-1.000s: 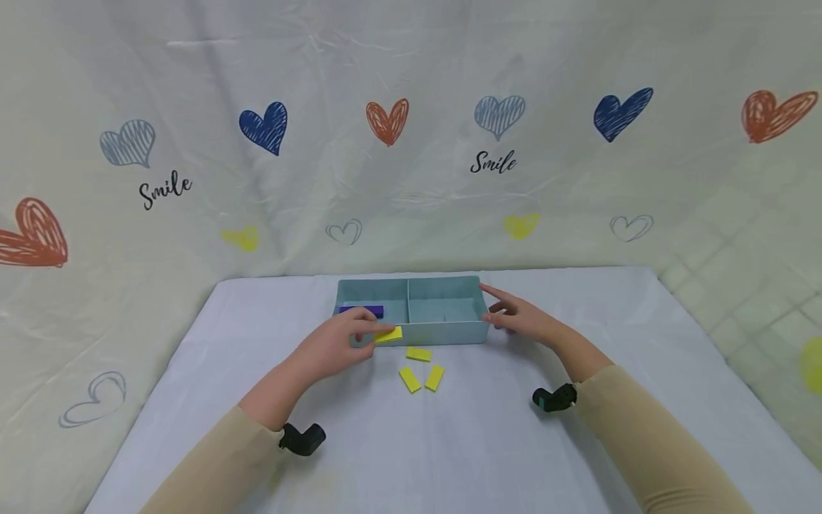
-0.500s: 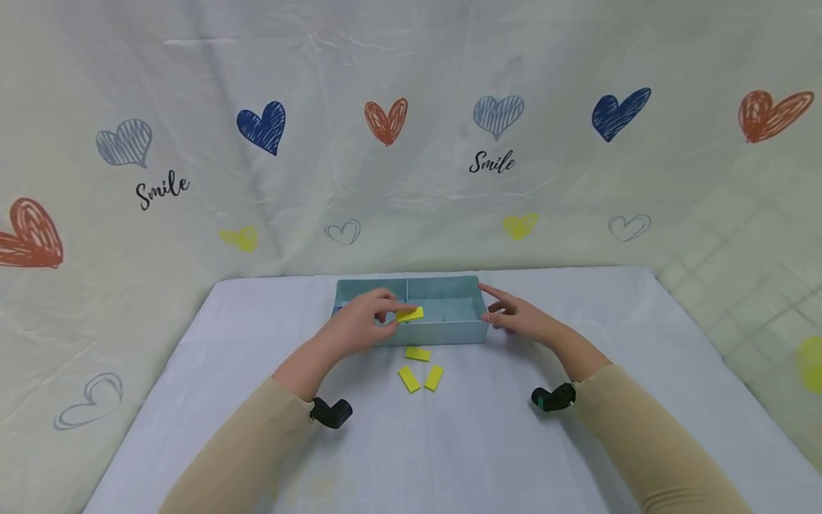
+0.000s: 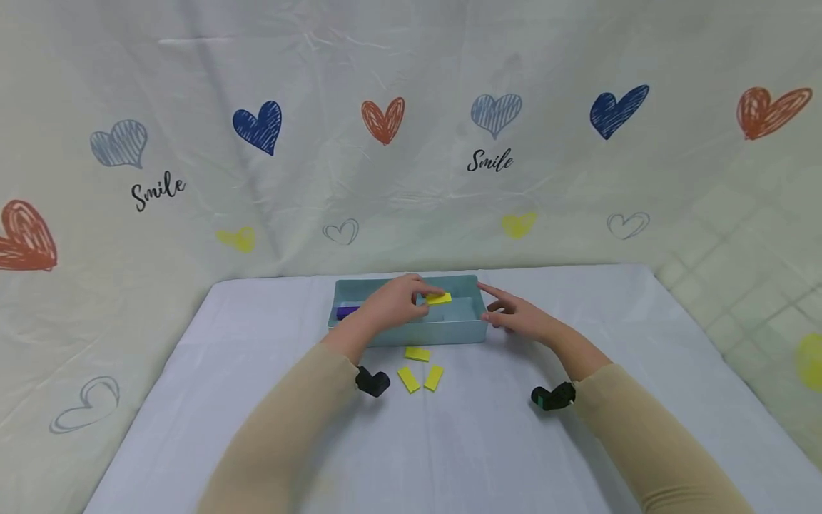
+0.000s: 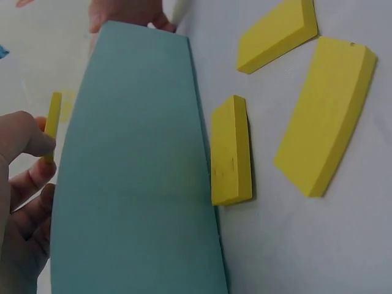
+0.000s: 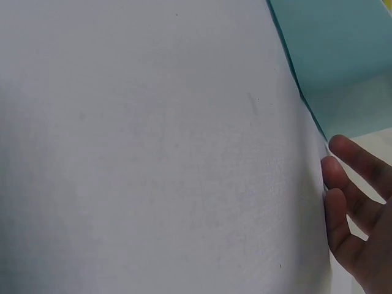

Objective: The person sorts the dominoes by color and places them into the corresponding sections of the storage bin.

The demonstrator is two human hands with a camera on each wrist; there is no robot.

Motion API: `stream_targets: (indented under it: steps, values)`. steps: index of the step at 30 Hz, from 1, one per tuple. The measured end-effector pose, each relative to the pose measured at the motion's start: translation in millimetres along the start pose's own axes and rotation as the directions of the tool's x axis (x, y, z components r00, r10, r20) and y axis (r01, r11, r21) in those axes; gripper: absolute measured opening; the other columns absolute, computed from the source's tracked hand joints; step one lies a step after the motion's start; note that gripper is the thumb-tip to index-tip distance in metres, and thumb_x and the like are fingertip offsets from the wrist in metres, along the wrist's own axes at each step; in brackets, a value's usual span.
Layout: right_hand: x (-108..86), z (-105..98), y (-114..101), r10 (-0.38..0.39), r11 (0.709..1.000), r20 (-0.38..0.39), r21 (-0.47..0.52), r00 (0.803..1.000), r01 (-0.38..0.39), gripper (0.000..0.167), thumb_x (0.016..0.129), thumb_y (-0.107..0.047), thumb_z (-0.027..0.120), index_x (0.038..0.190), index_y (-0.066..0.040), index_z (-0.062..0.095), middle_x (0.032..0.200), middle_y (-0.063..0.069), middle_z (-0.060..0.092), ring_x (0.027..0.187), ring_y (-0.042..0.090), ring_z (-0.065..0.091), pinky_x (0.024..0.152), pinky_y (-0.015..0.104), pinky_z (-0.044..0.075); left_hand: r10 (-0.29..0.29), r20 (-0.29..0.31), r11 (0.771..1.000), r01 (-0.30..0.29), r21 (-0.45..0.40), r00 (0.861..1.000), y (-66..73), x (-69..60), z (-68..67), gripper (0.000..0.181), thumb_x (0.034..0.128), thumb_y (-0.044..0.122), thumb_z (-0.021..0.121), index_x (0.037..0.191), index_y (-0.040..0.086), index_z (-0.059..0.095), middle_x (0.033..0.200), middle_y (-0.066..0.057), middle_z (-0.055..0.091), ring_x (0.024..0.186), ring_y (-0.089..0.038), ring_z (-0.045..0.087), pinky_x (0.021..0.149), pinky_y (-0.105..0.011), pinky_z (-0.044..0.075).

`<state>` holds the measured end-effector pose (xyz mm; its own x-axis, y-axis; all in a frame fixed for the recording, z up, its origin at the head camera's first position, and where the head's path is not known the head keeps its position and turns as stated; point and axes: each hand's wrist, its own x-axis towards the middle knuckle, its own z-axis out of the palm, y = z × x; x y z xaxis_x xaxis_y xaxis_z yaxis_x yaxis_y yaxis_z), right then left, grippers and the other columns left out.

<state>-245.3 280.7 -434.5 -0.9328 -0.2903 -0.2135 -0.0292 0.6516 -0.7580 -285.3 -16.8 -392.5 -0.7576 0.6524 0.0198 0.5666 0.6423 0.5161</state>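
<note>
Between thumb and fingers my left hand pinches a yellow block, held over the right compartment of a teal box. In the left wrist view the same yellow block shows edge-on beyond the box's front wall. A purple block lies in the left compartment, partly covered by my left hand. My right hand rests at the box's right end, fingers spread and fairly straight, touching its edge. The right wrist view shows those fingers at the box corner.
Several yellow blocks lie on the white cloth before the box: one close to the front wall, with a left one and a right one nearer me. A hanging sheet with printed hearts stands behind the table.
My left hand has carried the yellow block up and rightward, from the box's front wall across to above the right compartment. The right hand has stayed at the box's end.
</note>
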Motion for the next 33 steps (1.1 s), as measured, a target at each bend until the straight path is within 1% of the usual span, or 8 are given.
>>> stream_targets:
  steps: [3,6,10,14,17,22,26,33]
  values:
    - [0.1,-0.3,0.4,-0.005,1.000,0.004,-0.005,1.000,0.005,0.073,0.098,-0.046,0.058,0.159,-0.035,0.019,0.140,0.021,0.049,0.108,0.028,0.060,0.087,0.040,0.048,-0.009,0.031,1.000,0.008,0.023,0.999,2.1,13.1,7.2,0.044,0.0918,0.018,0.060,0.130,0.038,0.066,0.116,0.008,0.056,0.089,-0.014,0.055,0.074,-0.030,0.048]
    - [0.2,-0.7,0.7,-0.003,1.000,0.007,-0.005,1.000,0.003,0.073,0.098,-0.045,0.058,0.159,-0.036,0.019,0.140,0.020,0.049,0.108,0.028,0.060,0.087,0.041,0.048,-0.020,0.058,0.997,0.016,0.070,0.998,4.8,25.1,14.3,0.043,0.0926,0.019,0.060,0.131,0.038,0.065,0.124,0.006,0.056,0.099,-0.014,0.055,0.083,-0.031,0.047]
    - [0.5,-1.4,1.2,-0.001,1.000,0.009,0.000,1.000,0.001,0.071,0.099,-0.042,0.057,0.159,-0.036,0.019,0.140,0.021,0.049,0.109,0.029,0.060,0.088,0.042,0.048,-0.039,0.090,0.991,0.027,0.129,0.995,9.0,39.2,21.8,0.041,0.0951,0.022,0.061,0.133,0.036,0.064,0.124,0.005,0.057,0.108,-0.013,0.055,0.091,-0.034,0.047]
    - [1.0,-1.5,1.9,-0.005,1.000,0.011,0.008,1.000,0.005,0.070,0.099,-0.040,0.057,0.159,-0.037,0.020,0.140,0.020,0.050,0.108,0.029,0.060,0.087,0.041,0.048,-0.065,0.126,0.990,0.048,0.134,0.990,12.5,51.6,27.1,0.038,0.0976,0.022,0.061,0.134,0.033,0.064,0.125,0.006,0.061,0.112,-0.012,0.057,0.095,-0.034,0.047]
    - [1.2,-1.3,1.9,-0.009,1.000,0.013,0.014,1.000,0.008,0.071,0.099,-0.041,0.058,0.158,-0.038,0.020,0.139,0.020,0.050,0.108,0.028,0.060,0.086,0.040,0.048,-0.075,0.154,0.988,0.052,0.149,0.985,14.5,59.2,30.3,0.038,0.0985,0.022,0.061,0.135,0.031,0.063,0.126,0.005,0.063,0.113,-0.012,0.058,0.096,-0.034,0.047]
    - [0.5,-0.7,0.9,-0.011,1.000,0.009,0.018,1.000,0.010,0.070,0.099,-0.040,0.058,0.159,-0.037,0.020,0.138,0.020,0.050,0.107,0.028,0.060,0.086,0.040,0.048,-0.084,0.185,0.982,0.050,0.180,0.979,16.1,67.6,34.5,0.038,0.0984,0.020,0.061,0.135,0.029,0.064,0.125,0.003,0.065,0.108,-0.012,0.059,0.095,-0.034,0.048]
    - [-0.7,-0.2,0.6,-0.014,1.000,0.009,0.021,1.000,0.014,0.070,0.100,-0.039,0.058,0.159,-0.036,0.020,0.138,0.020,0.050,0.107,0.028,0.060,0.086,0.040,0.048,-0.075,0.209,0.978,0.031,0.204,0.975,18.4,71.7,38.9,0.037,0.0994,0.018,0.060,0.134,0.028,0.064,0.125,0.002,0.065,0.110,-0.013,0.059,0.095,-0.034,0.048]
    - [-2.6,0.4,-1.6,-0.012,1.000,0.007,0.015,1.000,0.012,0.070,0.100,-0.038,0.057,0.159,-0.038,0.019,0.138,0.019,0.051,0.109,0.029,0.060,0.090,0.045,0.047,-0.074,0.247,0.971,0.014,0.238,0.966,27.4,72.4,42.9,0.037,0.1000,0.014,0.058,0.134,0.026,0.064,0.128,0.002,0.064,0.112,-0.014,0.059,0.097,-0.034,0.047]
